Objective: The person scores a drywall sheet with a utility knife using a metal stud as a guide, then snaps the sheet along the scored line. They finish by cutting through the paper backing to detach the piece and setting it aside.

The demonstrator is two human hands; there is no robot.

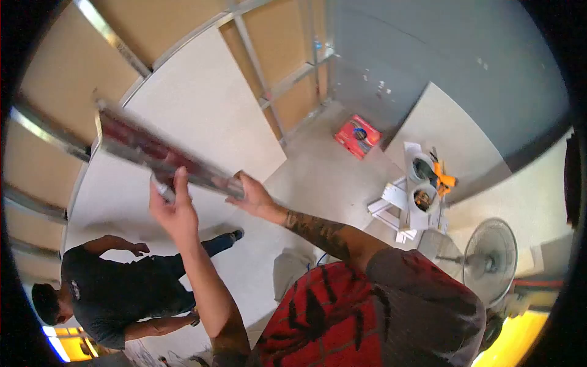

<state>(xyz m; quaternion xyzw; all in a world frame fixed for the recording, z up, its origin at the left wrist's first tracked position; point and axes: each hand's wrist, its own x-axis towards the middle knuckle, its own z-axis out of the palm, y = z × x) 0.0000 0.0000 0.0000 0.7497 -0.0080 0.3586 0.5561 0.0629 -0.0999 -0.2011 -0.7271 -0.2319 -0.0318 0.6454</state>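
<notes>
A long, narrow metal channel point(165, 150), reddish inside and blurred, slants from the upper left down to the middle. Its lower right end is gripped by my right hand point(254, 197), with the fingers wrapped round the edge. Below the channel's middle, my left hand point(176, 205) is closed around a small whitish object point(164, 188) that is too blurred to identify. The left fingertips are close against the channel's lower edge; contact is unclear. A large white board point(195, 92) stands behind the channel against the metal-framed wall.
A person in black point(122, 287) bends at the lower left. A red box point(358, 136) lies on the floor. Right of it are a white step stand point(394, 196) with buckets point(423, 199) and an orange tool point(446, 178), a leaning board point(449, 134) and a fan point(490, 260).
</notes>
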